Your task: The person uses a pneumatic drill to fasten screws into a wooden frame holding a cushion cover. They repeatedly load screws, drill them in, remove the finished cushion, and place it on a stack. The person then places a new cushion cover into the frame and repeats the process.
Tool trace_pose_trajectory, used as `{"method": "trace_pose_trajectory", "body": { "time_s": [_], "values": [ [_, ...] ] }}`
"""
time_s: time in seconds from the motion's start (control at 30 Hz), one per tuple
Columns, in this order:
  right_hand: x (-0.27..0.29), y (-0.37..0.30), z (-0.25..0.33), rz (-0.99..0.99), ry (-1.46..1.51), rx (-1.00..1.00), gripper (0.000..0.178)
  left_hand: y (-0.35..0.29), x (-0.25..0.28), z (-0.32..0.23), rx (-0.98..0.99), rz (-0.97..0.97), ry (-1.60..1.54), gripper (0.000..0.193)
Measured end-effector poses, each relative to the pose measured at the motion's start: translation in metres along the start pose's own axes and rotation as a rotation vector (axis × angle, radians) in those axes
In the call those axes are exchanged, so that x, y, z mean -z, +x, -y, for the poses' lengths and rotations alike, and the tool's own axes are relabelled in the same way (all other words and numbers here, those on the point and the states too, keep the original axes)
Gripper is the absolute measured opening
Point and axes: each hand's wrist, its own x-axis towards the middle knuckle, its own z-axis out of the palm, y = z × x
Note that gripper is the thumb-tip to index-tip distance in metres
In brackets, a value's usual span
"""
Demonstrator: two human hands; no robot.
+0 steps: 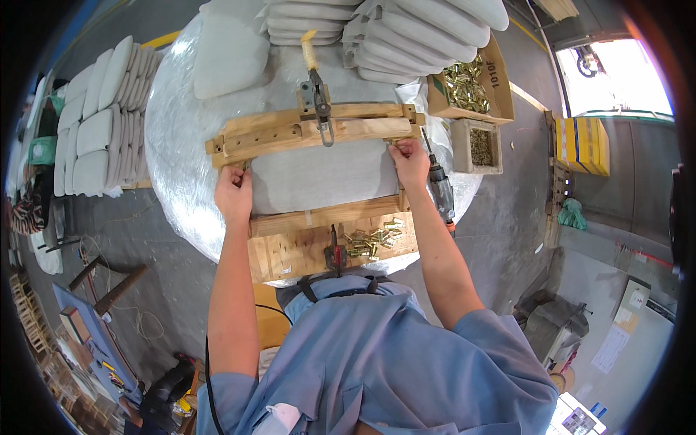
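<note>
A grey padded panel [322, 177] lies in a wooden jig [312, 134] on a round, film-wrapped table. My left hand [233, 192] pinches at the panel's left end, just below the upper wooden bar. At the right end, my right hand [411, 163] is closed in a similar pinch. What the fingertips hold is too small to make out. A toggle clamp [317, 101] with a yellowish handle is fixed to the upper bar's middle. Nearer to me, a plywood board [283, 250] bears loose brass-coloured fittings [373, 239] and a red-and-black tool [335, 255].
Right of the jig lies a power drill [441, 190]. Beyond it stand a cardboard box [500, 101] of brass-coloured fittings and a small bin [464, 163] of tiny hardware. Grey cushions [420, 36] are piled at the far edge, with more stacks [94, 116] at left.
</note>
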Motion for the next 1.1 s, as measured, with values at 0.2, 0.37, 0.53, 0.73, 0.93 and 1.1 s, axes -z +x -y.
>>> {"method": "trace_pose_trajectory", "body": {
  "time_s": [0.2,0.37,0.53,0.73,0.93,1.1],
  "values": [
    [0.001,-0.003,0.01,-0.015,0.176,-0.081,0.02,-0.001,-0.001,0.001,0.003,-0.008,-0.029,0.017],
    [0.005,-0.007,0.021,0.03,0.144,-0.065,0.021,-0.001,-0.001,0.002,0.007,-0.012,-0.007,0.017],
    [0.007,-0.008,0.01,0.037,0.235,-0.036,0.023,0.0,-0.001,0.002,0.004,-0.006,-0.002,0.017],
    [0.006,-0.008,0.01,0.036,0.187,-0.024,0.024,0.001,-0.001,0.002,-0.011,-0.008,0.004,0.018],
    [0.008,-0.012,0.017,0.03,0.226,-0.039,0.024,0.0,-0.001,0.0,-0.003,-0.007,-0.008,0.018],
    [0.004,-0.011,0.013,-0.011,0.187,-0.016,0.025,0.0,-0.003,0.001,-0.007,-0.013,0.014,0.018]
  ]
}}
